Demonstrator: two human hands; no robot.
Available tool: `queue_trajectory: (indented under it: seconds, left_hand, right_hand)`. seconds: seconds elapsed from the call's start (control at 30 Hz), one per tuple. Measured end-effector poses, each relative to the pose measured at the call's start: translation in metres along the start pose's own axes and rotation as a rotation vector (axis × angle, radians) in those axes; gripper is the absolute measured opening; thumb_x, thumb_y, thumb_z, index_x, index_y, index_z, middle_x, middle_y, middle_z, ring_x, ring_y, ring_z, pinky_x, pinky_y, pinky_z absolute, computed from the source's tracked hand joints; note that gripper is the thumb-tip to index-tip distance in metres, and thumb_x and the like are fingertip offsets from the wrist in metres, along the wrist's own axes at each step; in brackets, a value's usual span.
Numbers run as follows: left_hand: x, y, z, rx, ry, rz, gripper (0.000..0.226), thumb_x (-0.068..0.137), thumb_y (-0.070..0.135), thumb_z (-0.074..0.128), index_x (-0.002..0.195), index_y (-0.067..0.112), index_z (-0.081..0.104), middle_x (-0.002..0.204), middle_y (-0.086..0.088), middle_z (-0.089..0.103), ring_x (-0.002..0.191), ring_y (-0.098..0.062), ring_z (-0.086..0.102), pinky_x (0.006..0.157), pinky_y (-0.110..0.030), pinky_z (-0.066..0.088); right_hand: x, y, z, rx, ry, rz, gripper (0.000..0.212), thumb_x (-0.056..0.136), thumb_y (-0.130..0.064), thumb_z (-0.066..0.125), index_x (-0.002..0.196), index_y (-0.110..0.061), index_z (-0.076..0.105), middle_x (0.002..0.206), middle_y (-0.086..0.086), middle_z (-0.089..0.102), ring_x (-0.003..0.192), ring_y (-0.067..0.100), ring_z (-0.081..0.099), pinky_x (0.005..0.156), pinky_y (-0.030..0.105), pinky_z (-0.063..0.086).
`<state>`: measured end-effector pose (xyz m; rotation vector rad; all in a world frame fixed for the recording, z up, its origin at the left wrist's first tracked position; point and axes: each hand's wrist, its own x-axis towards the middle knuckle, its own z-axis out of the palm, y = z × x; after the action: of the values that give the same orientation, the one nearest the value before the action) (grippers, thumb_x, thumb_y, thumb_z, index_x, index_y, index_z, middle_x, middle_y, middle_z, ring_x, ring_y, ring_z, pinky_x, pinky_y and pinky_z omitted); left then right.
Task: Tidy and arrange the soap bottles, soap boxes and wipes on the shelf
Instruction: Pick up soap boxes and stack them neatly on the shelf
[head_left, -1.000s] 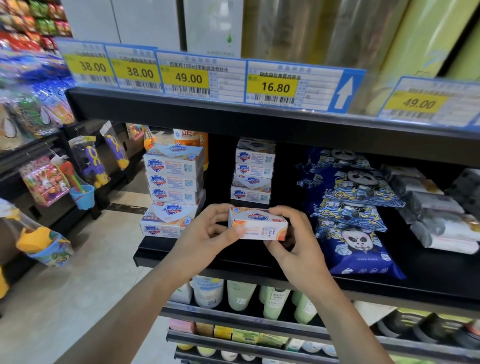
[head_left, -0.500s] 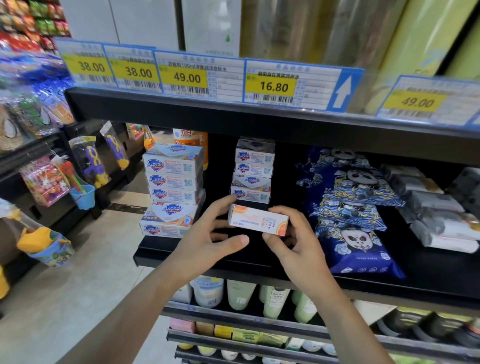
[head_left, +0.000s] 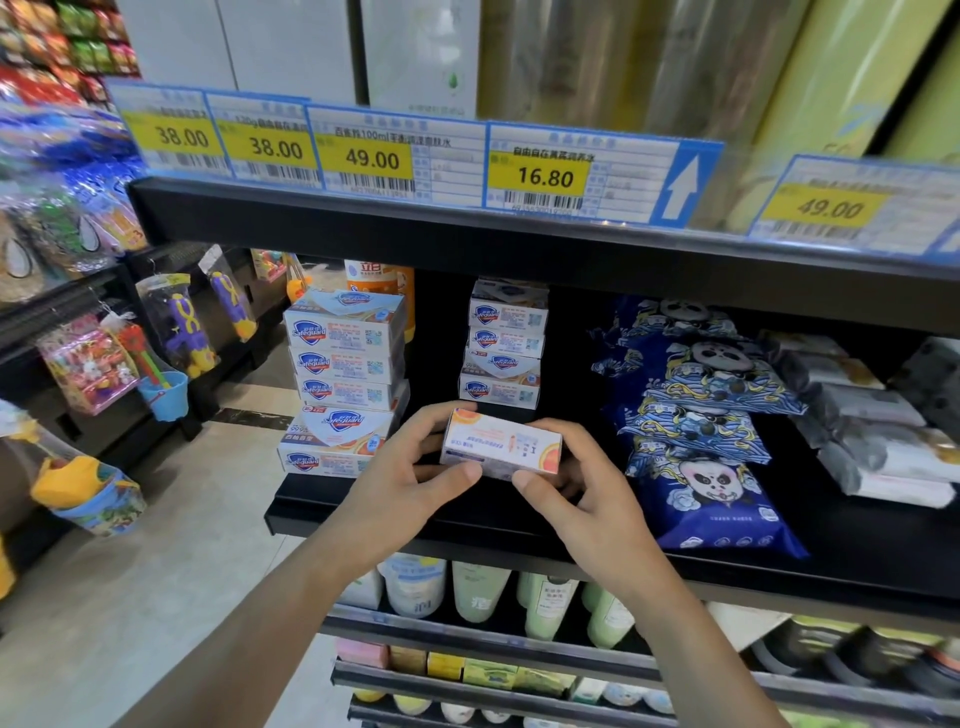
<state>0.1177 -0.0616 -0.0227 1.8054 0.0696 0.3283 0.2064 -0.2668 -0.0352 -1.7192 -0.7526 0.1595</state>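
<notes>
- Soap box at frame centre, pinched by left hand and right hand, just over the shelf.
- Keep it level, square to rear stack, then set down.

A small white and orange soap box was held lengthwise above the black shelf. Behind it stood two stacks of white soap boxes, and blue panda wipes packs lay at right.

Both hands curled, thumbs forward
</notes>
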Motion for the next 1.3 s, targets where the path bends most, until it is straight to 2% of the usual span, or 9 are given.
queue_trajectory:
  seconds: [0.07,0.2,0.33,0.5,0.63,0.87,1.0,1.1,1.3]
  left_hand:
    - [0.0002,0.0003,0.0006,-0.012,0.004,-0.005,0.050,0.098,0.008,0.070,0.140,0.031,0.055,0.129,0.013,0.071,0.125,-0.004,0.063,0.100,-0.023,0.054]
    - [0.0005,0.0005,0.0015,0.001,0.016,-0.007,0.043,0.098,0.014,0.071,0.135,0.031,0.057,0.127,0.015,0.072,0.123,-0.004,0.063,0.101,-0.028,0.055]
    - [0.0010,-0.0003,0.0014,-0.004,0.024,-0.017,0.037,0.098,0.021,0.072,0.131,0.032,0.059,0.126,0.015,0.072,0.122,-0.004,0.064,0.101,-0.031,0.053]
    - [0.0020,-0.0020,0.0028,-0.009,0.022,-0.024,0.034,0.098,0.024,0.072,0.128,0.031,0.060,0.124,0.013,0.074,0.119,-0.007,0.066,0.099,-0.027,0.052]
    - [0.0030,-0.0023,0.0060,-0.030,0.044,-0.017,0.031,0.097,0.024,0.072,0.126,0.026,0.061,0.121,0.010,0.076,0.113,-0.008,0.069,0.094,-0.020,0.053]
    - [0.0020,-0.0036,0.0072,-0.052,0.052,-0.036,0.034,0.093,0.033,0.070,0.125,0.024,0.061,0.120,0.006,0.076,0.113,-0.012,0.071,0.099,-0.028,0.056]
    - [0.0027,-0.0040,0.0077,-0.042,0.062,-0.052,0.029,0.097,0.028,0.069,0.125,0.023,0.061,0.118,0.008,0.077,0.111,-0.008,0.071,0.096,-0.023,0.055]
    - [0.0032,-0.0046,0.0078,-0.052,0.070,-0.063,0.027,0.099,0.025,0.068,0.125,0.022,0.061,0.118,0.007,0.077,0.111,-0.007,0.071,0.095,-0.020,0.054]
    - [0.0035,-0.0044,0.0080,-0.055,0.070,-0.069,0.040,0.091,0.040,0.067,0.126,0.023,0.061,0.117,0.007,0.077,0.111,-0.009,0.072,0.093,-0.021,0.055]
  right_hand:
    - [0.0001,0.0004,-0.0001,0.020,-0.001,0.003,0.040,0.099,-0.019,0.071,0.132,-0.038,0.058,0.114,-0.005,0.071,0.092,0.033,0.060,0.081,0.039,0.054]
    - [0.0008,0.0005,-0.0005,0.024,0.030,0.015,0.044,0.099,-0.026,0.072,0.137,-0.041,0.056,0.120,-0.004,0.070,0.096,0.036,0.061,0.089,0.053,0.055]
    - [-0.0002,-0.0011,0.0013,0.014,0.043,0.008,0.044,0.099,-0.034,0.070,0.137,-0.048,0.053,0.122,-0.007,0.069,0.088,0.032,0.062,0.083,0.058,0.056]
    - [-0.0009,-0.0025,0.0023,0.012,0.089,0.043,0.059,0.093,-0.038,0.074,0.143,-0.052,0.045,0.115,-0.014,0.069,0.083,0.018,0.064,0.086,0.042,0.059]
    - [-0.0015,-0.0033,0.0023,-0.012,0.096,0.044,0.062,0.091,-0.034,0.078,0.142,-0.049,0.046,0.113,-0.012,0.069,0.079,0.009,0.061,0.080,0.027,0.054]
    - [-0.0018,-0.0057,0.0011,-0.049,0.056,0.054,0.089,0.085,-0.020,0.085,0.150,-0.052,0.034,0.116,-0.010,0.069,0.082,0.011,0.064,0.080,0.022,0.053]
    - [-0.0021,-0.0078,0.0000,-0.090,0.017,0.048,0.098,0.082,-0.016,0.086,0.151,-0.055,0.029,0.120,-0.013,0.068,0.084,0.014,0.065,0.079,0.021,0.052]
    - [-0.0014,-0.0075,0.0005,-0.118,0.022,0.029,0.094,0.083,-0.011,0.084,0.147,-0.057,0.034,0.119,-0.015,0.066,0.082,0.014,0.064,0.078,0.020,0.051]
    - [-0.0021,-0.0070,0.0017,-0.105,0.053,-0.001,0.079,0.089,-0.012,0.080,0.141,-0.057,0.043,0.114,-0.019,0.062,0.080,0.012,0.061,0.079,0.029,0.056]
